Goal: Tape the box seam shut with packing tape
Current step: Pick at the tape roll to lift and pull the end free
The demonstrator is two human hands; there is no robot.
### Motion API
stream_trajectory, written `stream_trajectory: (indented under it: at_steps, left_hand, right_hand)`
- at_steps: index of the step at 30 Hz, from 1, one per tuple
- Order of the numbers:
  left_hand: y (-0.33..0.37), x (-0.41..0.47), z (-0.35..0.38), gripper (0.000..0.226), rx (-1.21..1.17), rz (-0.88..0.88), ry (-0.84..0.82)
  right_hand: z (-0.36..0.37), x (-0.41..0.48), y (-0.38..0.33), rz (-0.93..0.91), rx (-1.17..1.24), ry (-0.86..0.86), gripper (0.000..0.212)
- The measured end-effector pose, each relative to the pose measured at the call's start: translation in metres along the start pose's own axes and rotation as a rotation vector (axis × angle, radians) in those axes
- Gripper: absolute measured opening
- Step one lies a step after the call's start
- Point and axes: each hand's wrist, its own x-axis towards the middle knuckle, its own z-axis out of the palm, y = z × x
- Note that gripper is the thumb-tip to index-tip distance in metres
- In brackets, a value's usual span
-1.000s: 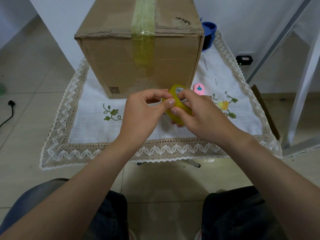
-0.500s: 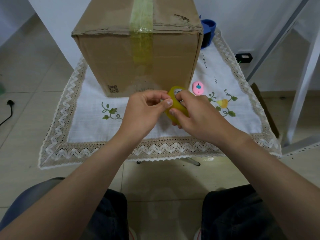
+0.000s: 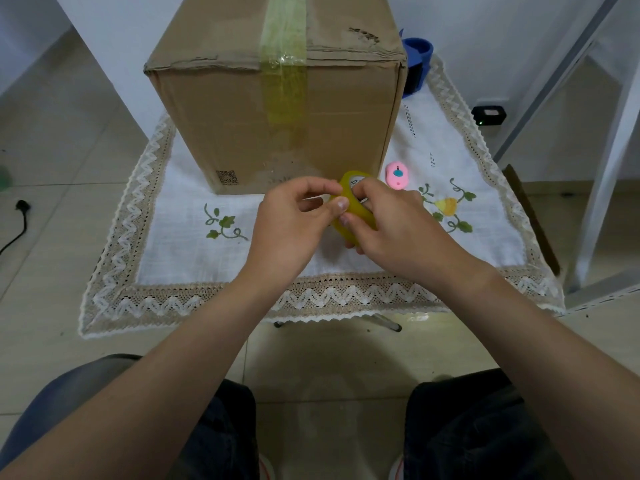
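Here, both hands closed on the yellow tape roll (image 3: 353,211) above the table (image 3: 180,216), just before the box (image 3: 277,98): left hand (image 3: 294,225) pinching its edge with thumb, right hand (image 3: 398,230) gripping from the side. Near, on right, small pink object (image 3: 397,175).

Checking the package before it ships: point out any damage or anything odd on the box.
The cardboard box has a scuffed, torn patch on its top near the right front corner, and its top front edge looks crumpled and wavy. A yellowish tape strip already runs over the seam and down the front. Nothing is spilled.
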Motion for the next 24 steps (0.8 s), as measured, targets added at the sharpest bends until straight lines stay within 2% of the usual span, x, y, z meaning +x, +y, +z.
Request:
stream_trajectory:
  at_steps: [12,16,24]
  left_hand:
    - [0.0024,-0.0007,-0.0008,0.008,-0.038,-0.034,-0.03]
    - [0.0032,0.0,-0.0017,0.023,-0.038,-0.045,0.0]
    - [0.0049,0.0002,-0.0041,0.014,-0.031,-0.057,0.003]
  right_hand:
    - [0.0002,-0.0001,0.001,-0.019,-0.017,-0.002,0.013]
    - [0.0026,0.0009,0.0012,-0.012,-0.033,0.009,0.013]
    - [0.0046,0.0011,0.0013,-0.012,-0.079,0.011,0.014]
